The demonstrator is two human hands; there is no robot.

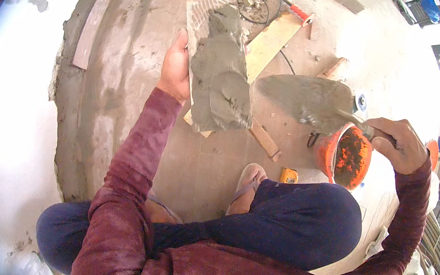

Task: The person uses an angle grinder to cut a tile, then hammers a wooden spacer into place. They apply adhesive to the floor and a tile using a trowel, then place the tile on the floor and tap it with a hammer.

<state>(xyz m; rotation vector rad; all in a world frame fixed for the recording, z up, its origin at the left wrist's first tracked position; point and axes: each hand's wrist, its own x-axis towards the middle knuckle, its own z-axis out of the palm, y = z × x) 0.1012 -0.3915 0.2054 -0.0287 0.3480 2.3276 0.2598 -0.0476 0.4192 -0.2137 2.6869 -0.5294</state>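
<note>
On the bare floor (150, 32), beside our right knee, we note an orange bucket (326, 152) holding dark mortar residue over its orange inner wall. Above the floor we hold a tile (218, 70) tilted, its upper face thickly coated in grey mortar; our left hand (176, 69) is closed on its left edge. Our right hand (401, 145) is curled shut around the handle of a trowel (307, 99), whose mortar-smeared blade sits just right of the tile, apart from it.
</note>
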